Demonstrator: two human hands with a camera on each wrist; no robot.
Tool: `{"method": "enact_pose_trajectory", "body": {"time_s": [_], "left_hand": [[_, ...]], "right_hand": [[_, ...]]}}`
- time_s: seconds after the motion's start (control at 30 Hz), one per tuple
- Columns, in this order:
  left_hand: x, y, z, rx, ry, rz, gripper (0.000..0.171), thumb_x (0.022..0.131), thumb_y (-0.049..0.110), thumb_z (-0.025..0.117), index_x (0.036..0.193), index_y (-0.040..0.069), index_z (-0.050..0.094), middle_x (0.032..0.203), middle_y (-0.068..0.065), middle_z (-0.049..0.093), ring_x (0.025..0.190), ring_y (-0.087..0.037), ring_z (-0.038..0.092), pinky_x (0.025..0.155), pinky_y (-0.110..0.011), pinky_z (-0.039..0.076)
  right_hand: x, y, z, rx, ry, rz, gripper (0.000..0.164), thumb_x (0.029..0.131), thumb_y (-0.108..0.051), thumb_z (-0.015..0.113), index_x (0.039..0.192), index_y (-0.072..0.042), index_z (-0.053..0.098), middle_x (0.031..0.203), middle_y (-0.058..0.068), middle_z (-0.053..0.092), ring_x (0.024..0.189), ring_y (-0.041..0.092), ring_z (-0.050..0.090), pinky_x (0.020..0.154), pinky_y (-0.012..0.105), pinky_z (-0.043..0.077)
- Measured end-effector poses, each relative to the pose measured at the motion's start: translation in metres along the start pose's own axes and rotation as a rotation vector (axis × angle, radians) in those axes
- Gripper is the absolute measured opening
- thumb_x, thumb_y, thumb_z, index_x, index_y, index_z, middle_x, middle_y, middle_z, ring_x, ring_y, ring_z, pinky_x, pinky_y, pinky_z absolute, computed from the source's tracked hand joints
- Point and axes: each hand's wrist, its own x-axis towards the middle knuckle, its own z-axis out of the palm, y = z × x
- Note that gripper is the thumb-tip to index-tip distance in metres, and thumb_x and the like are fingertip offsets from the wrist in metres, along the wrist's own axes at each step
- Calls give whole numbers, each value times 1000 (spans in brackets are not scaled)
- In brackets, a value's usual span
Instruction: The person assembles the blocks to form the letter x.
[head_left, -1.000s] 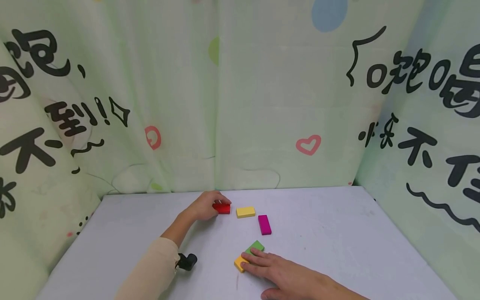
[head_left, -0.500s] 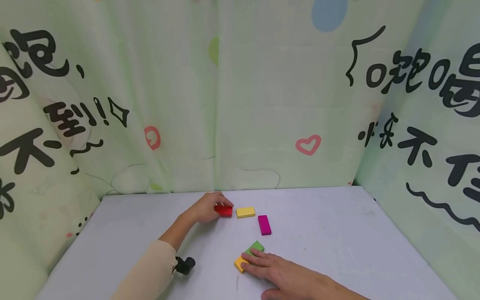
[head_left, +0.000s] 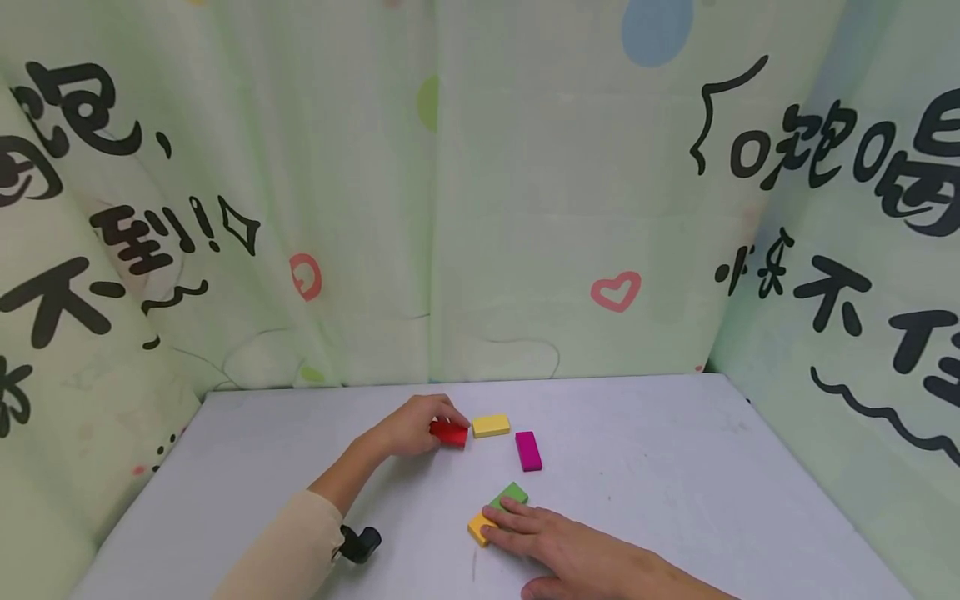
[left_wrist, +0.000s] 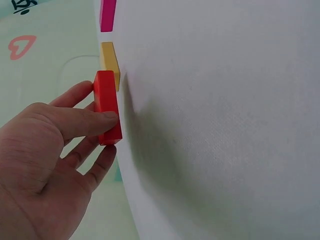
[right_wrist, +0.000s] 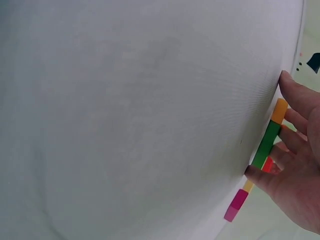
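In the head view my left hand (head_left: pixel 414 427) pinches a red block (head_left: pixel 451 434) between thumb and fingers. The left wrist view shows the thumb lying across the red block (left_wrist: pixel 105 92), whose far end is close to a yellow block (left_wrist: pixel 109 60). Whether those two touch, I cannot tell. To the right of the yellow block (head_left: pixel 491 426) lies a magenta block (head_left: pixel 528 451). Nearer to me, my right hand (head_left: pixel 558 542) has its fingers stretched out, fingertips touching a green block (head_left: pixel 514 492) and an orange block (head_left: pixel 480 528) that lie end to end.
A white table (head_left: pixel 660 483) carries all the blocks. Pale green printed curtains (head_left: pixel 525 208) stand behind it and at both sides. On my left wrist is a black device (head_left: pixel 362 544).
My left hand has brought the red block slightly right and nearer to me, beside the yellow block's left end. The right hand and the other blocks stay where they were.
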Motion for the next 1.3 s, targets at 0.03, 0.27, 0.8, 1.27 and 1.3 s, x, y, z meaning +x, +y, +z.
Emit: {"method": "enact_pose_trajectory", "body": {"time_s": [0.03,0.27,0.8,1.27,1.3], "left_hand": [[-1,0,1,-5,-6,3,45,88,-7,73,124,19,77,119,-2,68,113,-20,60,94,-40,59],[-3,4,4,3,-39,37,45,89,-8,70,124,19,78,117,-1,68,110,-18,60,94,-39,58],[-16,10,7,-13,-114,69,42,90,-6,71,121,22,79,117,5,68,112,-15,60,96,-34,57],[-24,19,15,-53,-208,112,44,90,-7,71,120,25,79,115,12,68,108,-6,58,93,-21,53],[-24,20,15,-56,-212,113,44,90,-7,70,119,25,79,114,12,68,108,-5,58,94,-22,53]], "right_hand": [[0,0,1,3,-2,2,65,106,-37,60,164,-22,35,172,-2,30,159,27,28,121,45,40],[0,3,3,-4,9,-12,68,105,-37,62,165,-23,33,172,-3,28,159,28,29,120,47,41],[1,0,1,39,0,24,71,102,-37,66,164,-24,34,173,-5,27,159,27,28,120,44,41],[0,-1,0,11,10,14,71,103,-34,66,165,-25,33,173,-5,27,159,28,28,119,46,42],[0,-1,0,17,6,16,70,103,-34,65,165,-25,33,173,-5,26,159,28,28,119,45,42]]}}
